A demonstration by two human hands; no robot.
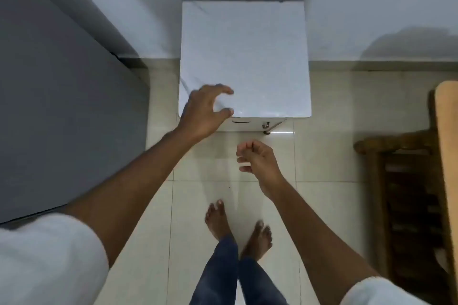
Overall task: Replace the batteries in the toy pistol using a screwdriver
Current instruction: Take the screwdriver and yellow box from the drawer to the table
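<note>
Toy pistol nowhere in view, nor screwdriver, nor batteries; so no direction from either hand to give, and no long axis to read. Probably at the very start of the task, with the things yet to be fetched or brought to the work surface.

Left hand reaching over the near-left corner of the white cabinet top, fingers spread and loosely curved, grasping nothing; touching the surface or just above it, cannot tell which. Right hand lower, over the tiled floor just in front of the cabinet, fingers loosely curled; a thin dark line across them, too small to say whether something is pinched there. Left hand the nearer to the cabinet top, the likely work place.

Below the top's front edge, a drawer or door front with a small latch, possibly where the things are kept; only a guess. Grey bed or mattress close on the left, wooden furniture on the right, wall behind. Bare feet standing between, near the cabinet. Nothing between the hands and the cabinet front
</note>
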